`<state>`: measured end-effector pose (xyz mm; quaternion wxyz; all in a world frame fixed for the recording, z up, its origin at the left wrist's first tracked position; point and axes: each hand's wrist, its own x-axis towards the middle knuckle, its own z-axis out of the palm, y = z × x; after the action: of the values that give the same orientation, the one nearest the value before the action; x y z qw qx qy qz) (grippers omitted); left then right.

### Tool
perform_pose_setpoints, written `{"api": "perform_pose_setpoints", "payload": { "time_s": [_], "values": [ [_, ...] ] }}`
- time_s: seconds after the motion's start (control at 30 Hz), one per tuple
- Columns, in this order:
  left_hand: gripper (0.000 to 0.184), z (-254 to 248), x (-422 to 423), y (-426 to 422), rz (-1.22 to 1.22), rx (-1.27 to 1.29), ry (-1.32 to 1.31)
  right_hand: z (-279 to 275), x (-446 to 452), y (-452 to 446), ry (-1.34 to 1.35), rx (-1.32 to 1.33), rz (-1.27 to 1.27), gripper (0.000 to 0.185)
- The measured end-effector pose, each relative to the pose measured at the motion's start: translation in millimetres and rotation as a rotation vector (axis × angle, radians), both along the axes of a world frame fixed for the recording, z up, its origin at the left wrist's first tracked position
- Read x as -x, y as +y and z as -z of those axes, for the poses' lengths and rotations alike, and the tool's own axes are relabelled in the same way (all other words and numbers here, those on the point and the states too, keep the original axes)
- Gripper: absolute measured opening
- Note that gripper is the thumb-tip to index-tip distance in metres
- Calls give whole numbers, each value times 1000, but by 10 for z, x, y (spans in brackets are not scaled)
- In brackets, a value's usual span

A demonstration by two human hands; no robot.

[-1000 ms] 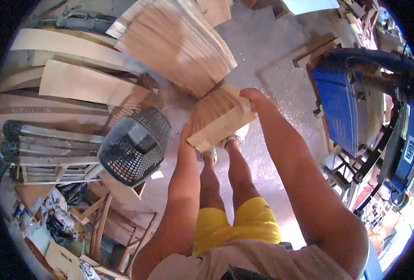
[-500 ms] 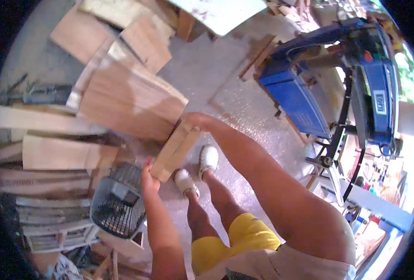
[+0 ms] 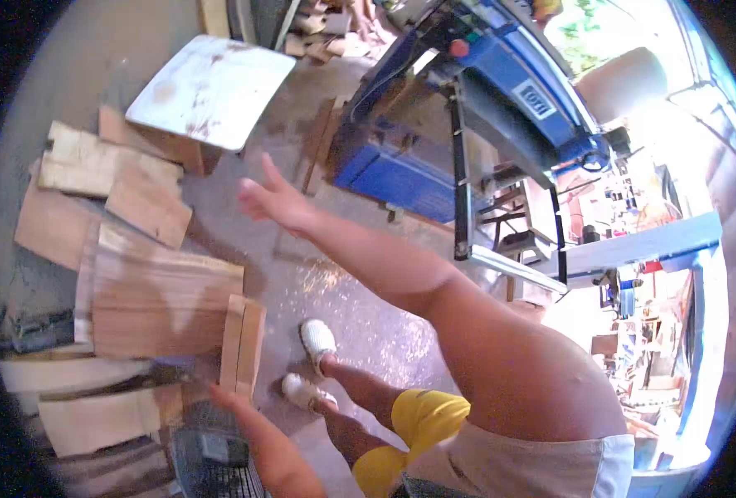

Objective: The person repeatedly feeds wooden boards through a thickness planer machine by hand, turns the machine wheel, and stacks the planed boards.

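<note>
Two light wooden boards [image 3: 242, 344] lie face to face, their narrow edges showing, beside the right edge of a large wood slab [image 3: 165, 303]. My left hand [image 3: 231, 402] is at the lower end of the boards, closed on them; most of its fingers are hidden or blurred. Up and to the right of the boards, my right hand [image 3: 275, 199] is stretched out over the floor, its fingers apart and nothing in it. It is slightly blurred and does not touch the boards.
Wood offcuts [image 3: 148, 203] lie beyond the slab, with a stained white panel [image 3: 210, 91] farther back. A blue machine [image 3: 401, 178] with a black frame stands at the upper right. Below my left hand is a dark plastic basket [image 3: 214, 448]. More planks [image 3: 98, 422] lie at the left.
My right hand has let go of the boards and moved up and away from them, its fingers now spread. The view has turned right, and the boards appear lower and farther left.
</note>
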<state>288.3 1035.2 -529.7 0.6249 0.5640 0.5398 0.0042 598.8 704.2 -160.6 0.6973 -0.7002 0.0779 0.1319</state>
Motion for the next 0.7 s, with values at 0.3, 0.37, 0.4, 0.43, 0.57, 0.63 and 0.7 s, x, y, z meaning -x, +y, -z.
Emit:
{"api": "perform_pose_setpoints", "payload": {
  "time_s": [0.3, 0.37, 0.4, 0.43, 0.57, 0.63, 0.7],
  "values": [
    [41, -1206, -580, -283, 691, -848, 226, -2322, -6, -2183, -723, 214, 510, 72],
    [42, -1421, -657, -258, 1109, -1027, 546, -2515, -72, -2266, -774, 82, 580, 83],
    [40, -1248, -615, -167, 1169, -1129, 570, -2462, -40, -2221, -726, 60, 544, 82],
    [39, -975, -590, -124, 1149, -1191, 535, -2311, -18, -2066, -656, 22, 490, 81],
    [34, -47, -318, 343, 895, -1228, 299, -983, 640, -993, -127, 191, 111, 77],
    [37, -313, -380, 273, 651, -944, 262, 16, 1045, -567, 156, 278, -189, 84],
    [45, -981, -659, 71, 121, -401, 177, 786, 1219, -76, 257, 440, -390, 86]
  ]
}}
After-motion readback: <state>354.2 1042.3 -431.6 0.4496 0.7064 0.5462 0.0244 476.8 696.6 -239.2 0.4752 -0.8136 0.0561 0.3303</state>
